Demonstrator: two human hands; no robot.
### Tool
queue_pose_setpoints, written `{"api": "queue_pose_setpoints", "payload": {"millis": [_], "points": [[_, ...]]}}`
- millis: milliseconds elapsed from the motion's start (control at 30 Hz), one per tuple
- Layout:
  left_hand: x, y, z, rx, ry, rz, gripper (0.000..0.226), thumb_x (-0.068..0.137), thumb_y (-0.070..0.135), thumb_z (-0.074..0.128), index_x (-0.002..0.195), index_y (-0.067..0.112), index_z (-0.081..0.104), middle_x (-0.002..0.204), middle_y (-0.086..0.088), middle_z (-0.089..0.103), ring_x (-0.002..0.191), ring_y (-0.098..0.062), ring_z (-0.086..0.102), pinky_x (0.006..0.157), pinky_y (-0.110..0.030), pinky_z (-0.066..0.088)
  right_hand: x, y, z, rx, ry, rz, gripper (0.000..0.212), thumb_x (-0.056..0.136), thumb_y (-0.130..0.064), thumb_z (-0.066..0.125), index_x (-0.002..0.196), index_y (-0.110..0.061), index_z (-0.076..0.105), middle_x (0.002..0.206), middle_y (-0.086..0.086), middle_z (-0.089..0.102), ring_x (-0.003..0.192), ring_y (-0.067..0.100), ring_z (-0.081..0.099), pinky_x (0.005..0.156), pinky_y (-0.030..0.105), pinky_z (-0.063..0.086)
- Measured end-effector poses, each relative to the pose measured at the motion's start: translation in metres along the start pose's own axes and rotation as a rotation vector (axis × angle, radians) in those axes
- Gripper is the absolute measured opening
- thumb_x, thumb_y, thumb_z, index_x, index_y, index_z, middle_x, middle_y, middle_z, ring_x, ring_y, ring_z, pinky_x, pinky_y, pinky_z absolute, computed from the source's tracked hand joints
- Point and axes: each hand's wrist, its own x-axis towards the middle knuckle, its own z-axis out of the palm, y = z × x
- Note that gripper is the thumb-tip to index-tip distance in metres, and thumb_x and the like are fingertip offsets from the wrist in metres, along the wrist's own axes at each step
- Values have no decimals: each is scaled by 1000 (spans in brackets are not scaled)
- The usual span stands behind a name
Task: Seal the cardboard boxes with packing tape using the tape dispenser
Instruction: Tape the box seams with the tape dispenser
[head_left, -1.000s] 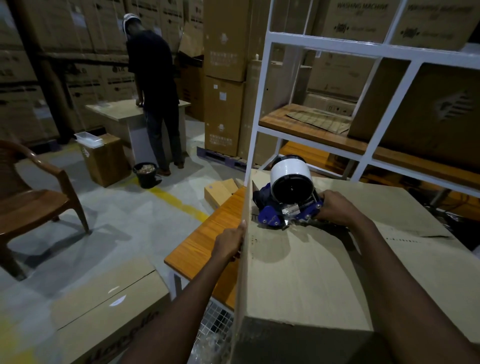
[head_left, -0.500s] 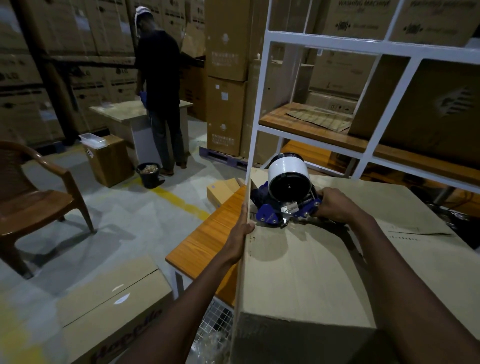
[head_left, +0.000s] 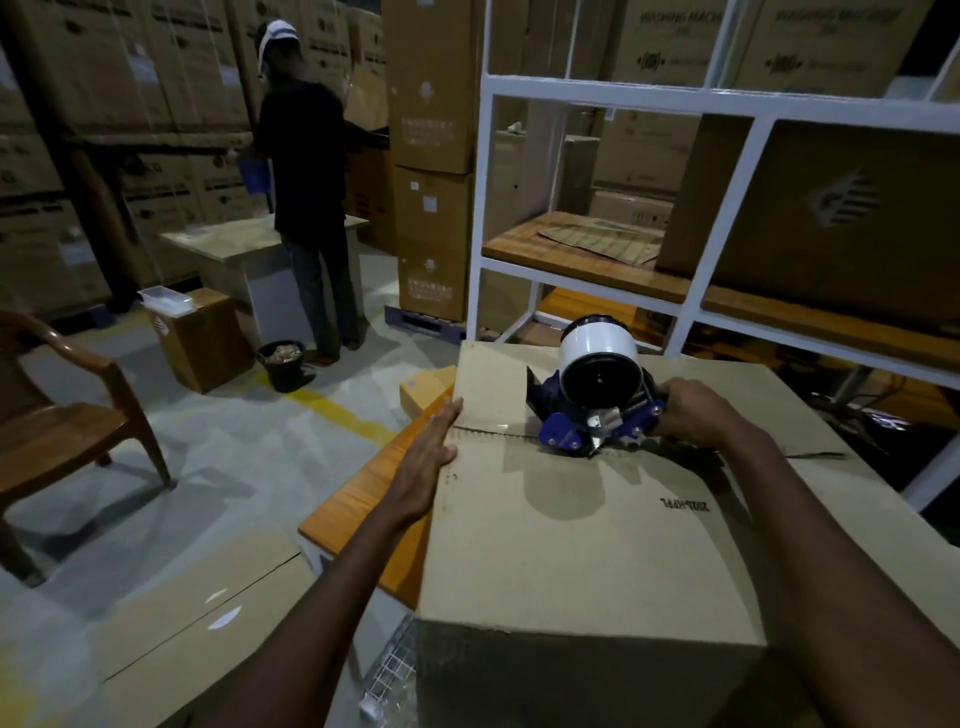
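Note:
A large cardboard box (head_left: 582, 545) stands on a wooden table (head_left: 358, 499) in front of me, its top flaps closed along a centre seam. A blue tape dispenser (head_left: 597, 410) with a white tape roll sits on that seam near the box's left half. My right hand (head_left: 691, 410) grips the dispenser's handle from the right. With its fingers straight, my left hand (head_left: 431, 447) lies flat against the box's left edge at the seam. A short strip of clear tape shows on the seam left of the dispenser.
A white metal rack (head_left: 524, 270) with wooden shelves and a big box stands behind the table. A person (head_left: 306, 208) works at a far table on the left. A brown chair (head_left: 67, 415), a small box (head_left: 202, 338), a black bucket (head_left: 283, 364) and a floor box (head_left: 197, 623) surround me.
The box's top now faces me more fully. My left hand slid up its left edge and flattened with straight fingers. The dispenser stays gripped on the seam.

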Motion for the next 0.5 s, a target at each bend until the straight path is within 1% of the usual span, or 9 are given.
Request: {"api": "queue_pose_setpoints", "payload": {"millis": [67,100,167,233,300,367,400,433,500], "points": [[3,6,-8,76,-19,21,62,86,55,46,146,46,34,159,11,30,148,-9,23,121,-50,19,0,1,-1,-4,2,-7,22,78,-27,79,77,-25,58,85,6,69,80,22,64,78,41,55],[5,9,-13,131,-34,36,62,86,56,44,146,46,34,160,9,28,148,-9,23,121,-47,19,1,0,-1,-9,0,-26,20,78,-28,79,80,-23,59,85,6,69,81,23,64,78,41,55],[12,19,-25,238,-74,19,65,82,59,42,145,47,33,159,8,26,147,-7,21,118,-40,20,5,0,2,-10,-13,-69,18,78,-31,77,85,-20,65,82,5,68,79,23,64,72,36,53],[26,30,-42,334,-122,-68,69,78,59,45,144,46,32,160,3,23,147,-8,18,115,-35,19,7,-3,5,16,-35,-108,21,78,-38,75,87,-21,66,81,2,69,76,20,65,70,34,53],[46,41,-57,508,-174,-203,67,86,46,53,147,45,26,164,-4,15,150,-18,14,116,-39,16,10,-6,6,42,-38,-133,24,79,-44,73,87,-24,64,80,1,69,72,18,65,69,35,55],[62,53,-56,869,-222,-252,63,99,32,49,154,39,19,166,-6,9,151,-26,11,119,-50,16,12,-7,6,47,-36,-151,24,80,-44,74,85,-25,60,79,1,68,71,18,65,67,35,53],[65,61,-46,1032,-239,-215,60,102,32,43,156,34,17,166,-5,7,151,-27,10,118,-55,17,14,-6,6,44,-41,-153,23,81,-43,74,84,-26,59,79,2,68,72,18,65,68,36,53],[64,70,-31,1127,-264,-173,58,104,35,37,157,29,15,166,-4,4,152,-27,8,117,-59,17,16,-5,6,40,-48,-154,22,81,-41,74,84,-26,59,80,2,68,73,19,65,70,37,55],[55,81,0,1181,-326,-149,59,105,40,30,158,22,12,166,-1,-1,152,-27,3,117,-62,13,22,-3,7,31,-58,-151,22,80,-40,74,87,-25,60,84,3,69,76,19,65,74,40,57]]}}
